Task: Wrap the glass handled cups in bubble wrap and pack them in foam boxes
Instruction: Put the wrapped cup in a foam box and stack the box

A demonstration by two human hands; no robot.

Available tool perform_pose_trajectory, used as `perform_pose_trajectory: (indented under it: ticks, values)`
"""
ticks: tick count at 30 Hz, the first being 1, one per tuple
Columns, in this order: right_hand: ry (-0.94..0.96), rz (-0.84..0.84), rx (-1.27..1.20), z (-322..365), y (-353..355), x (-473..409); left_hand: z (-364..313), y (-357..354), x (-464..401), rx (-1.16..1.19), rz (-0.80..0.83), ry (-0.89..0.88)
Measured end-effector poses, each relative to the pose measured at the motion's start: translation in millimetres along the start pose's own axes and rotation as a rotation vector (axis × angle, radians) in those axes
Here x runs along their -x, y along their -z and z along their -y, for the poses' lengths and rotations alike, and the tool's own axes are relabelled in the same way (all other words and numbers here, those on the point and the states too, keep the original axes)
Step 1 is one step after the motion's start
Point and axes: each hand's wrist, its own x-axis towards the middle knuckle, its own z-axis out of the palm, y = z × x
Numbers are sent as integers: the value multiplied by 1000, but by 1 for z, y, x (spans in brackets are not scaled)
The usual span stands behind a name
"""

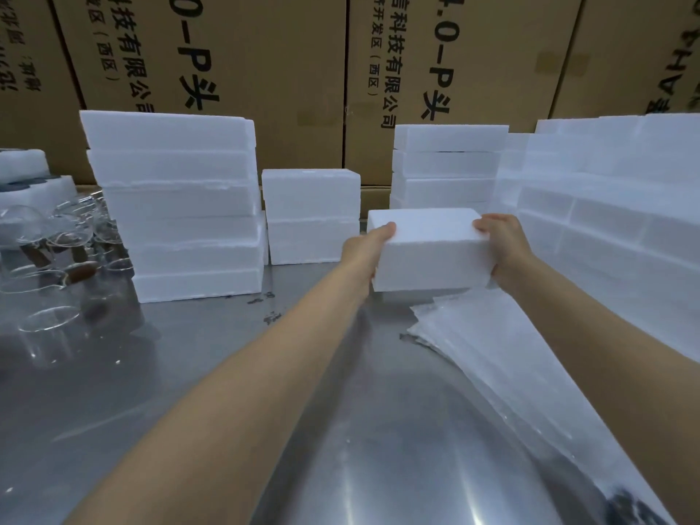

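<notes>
Foam box [428,252]: closed, held off the steel table [182,373], gripped at both ends, just above the far edge of the bubble wrap [503,358]. Left hand [365,252]: curled round the box's left end, thumb on the top edge. Right hand [502,246]: curled round the right end, fingers over the top corner. Glass cups [57,259]: clustered at far left on the table, unwrapped, well apart from the hands; exact count unclear. Foam stacks: tall one [178,206] beside the cups, low one [310,217] at centre, another [447,164] behind the held box, a wall of boxes [613,206] at right. Cartons [242,70] behind all. Contents of held box: not visible. Risks, judged: lid and base slipping apart if squeezed unevenly; foam corners crumbling under hard finger pressure; right elbow brushing the wall of boxes and toppling it; box set down on the bubble wrap, sliding the sheets; a swing leftward knocking the tall stack onto the cups.
</notes>
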Motion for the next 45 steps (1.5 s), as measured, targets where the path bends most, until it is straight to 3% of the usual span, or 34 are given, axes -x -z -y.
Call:
perform_pose_trajectory:
  ticks: [4, 8, 13, 15, 18, 38, 42, 45]
  values:
    - [-8, -29, 56, -25, 6, -12, 19, -4, -8, -69, 135, 93]
    - [60, -136, 288, -32, 6, -24, 37, 0, -18, -45, 229, -10]
    - [427, -357, 857, -27, -3, -21, 58, -10, -27, -314, 28, -271]
    - [510, -356, 965, -25, -4, -19, 63, -12, -31, -389, -46, -322]
    - [556, -377, 1096, -25, 1, -19, 69, -16, -35, -464, -34, -386]
    - [321, -189, 1223, -37, 4, -9, 63, -22, -19, -807, 245, -318]
    - [290, -111, 1191, -34, 5, 3, 63, -17, -5, -781, 234, -310]
    - [390, -122, 1078, -24, -1, 27, 63, -10, 16, -690, 234, -304]
